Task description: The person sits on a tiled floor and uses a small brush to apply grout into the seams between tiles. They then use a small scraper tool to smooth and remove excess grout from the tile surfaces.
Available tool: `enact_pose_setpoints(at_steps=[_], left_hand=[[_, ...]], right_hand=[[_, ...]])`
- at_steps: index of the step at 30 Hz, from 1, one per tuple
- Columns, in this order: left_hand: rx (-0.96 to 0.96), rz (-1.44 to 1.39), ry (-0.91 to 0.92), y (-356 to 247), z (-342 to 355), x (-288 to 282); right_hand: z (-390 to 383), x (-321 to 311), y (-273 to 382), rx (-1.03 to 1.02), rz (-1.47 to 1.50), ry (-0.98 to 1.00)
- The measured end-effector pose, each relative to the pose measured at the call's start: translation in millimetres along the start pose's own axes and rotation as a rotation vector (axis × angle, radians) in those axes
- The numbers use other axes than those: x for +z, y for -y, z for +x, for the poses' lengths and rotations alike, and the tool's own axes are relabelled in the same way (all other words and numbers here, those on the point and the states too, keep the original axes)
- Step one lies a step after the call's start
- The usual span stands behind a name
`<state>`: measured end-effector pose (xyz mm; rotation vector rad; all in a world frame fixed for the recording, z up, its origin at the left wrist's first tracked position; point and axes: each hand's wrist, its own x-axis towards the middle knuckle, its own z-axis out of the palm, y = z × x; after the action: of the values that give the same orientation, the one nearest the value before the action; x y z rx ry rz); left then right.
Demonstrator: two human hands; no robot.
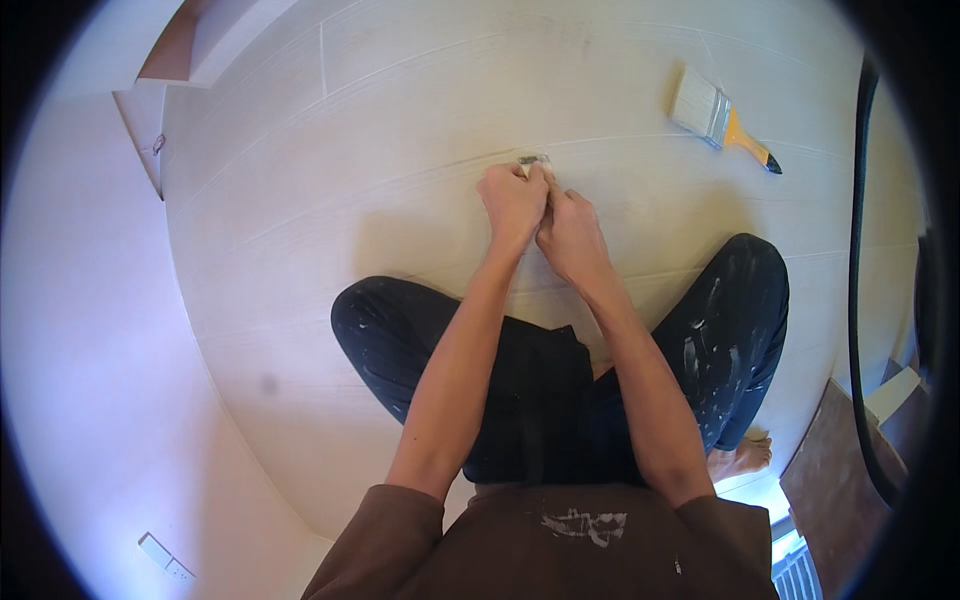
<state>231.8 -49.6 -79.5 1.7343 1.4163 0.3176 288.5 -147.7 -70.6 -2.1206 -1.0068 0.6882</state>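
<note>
The person's two hands are coming together in the middle of the floor, with their wrists nearly meeting in front of the sitting body. The left hand is curling its fingers inward, and its fingertips are pinching a small pale piece that is showing a dark patch on its far side. The right hand is pressing close against the left one, also closing, with its thumb and fingers bearing on the near right side of the same piece. Both hands are thus clamping the piece between them, and only its far end is peeking out beyond the fingertips; whether it is touching the floor, one cannot tell. Farther off to the right, well apart from the hands, a flat paintbrush is lying on the floor, its pale bristles pointing far and left, its orange handle with the black tip pointing near and right. The bent knees, in dark trousers carrying white smears, are flanking the forearms on the left and right. A black cable is running along the far right side.
</note>
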Motion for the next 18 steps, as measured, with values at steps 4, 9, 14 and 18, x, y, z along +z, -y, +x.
enact_pose_setpoints(at_steps=[4, 9, 14, 18], left_hand=[[-0.034, -0.077, -0.019, 0, 0, 4], [-0.013, -0.106, -0.059, -1, -1, 7], [0.023, -0.068, -0.085, 2, 6, 10], [0.022, -0.126, -0.110, 3, 10, 15]], right_hand=[[1, -2, -4, -0.034, 0.009, -0.018], [2, 1, -8, 0.017, -0.057, 0.074], [6, 6, -13, -0.049, -0.059, -0.018], [12, 7, -12, -0.052, -0.078, -0.032]])
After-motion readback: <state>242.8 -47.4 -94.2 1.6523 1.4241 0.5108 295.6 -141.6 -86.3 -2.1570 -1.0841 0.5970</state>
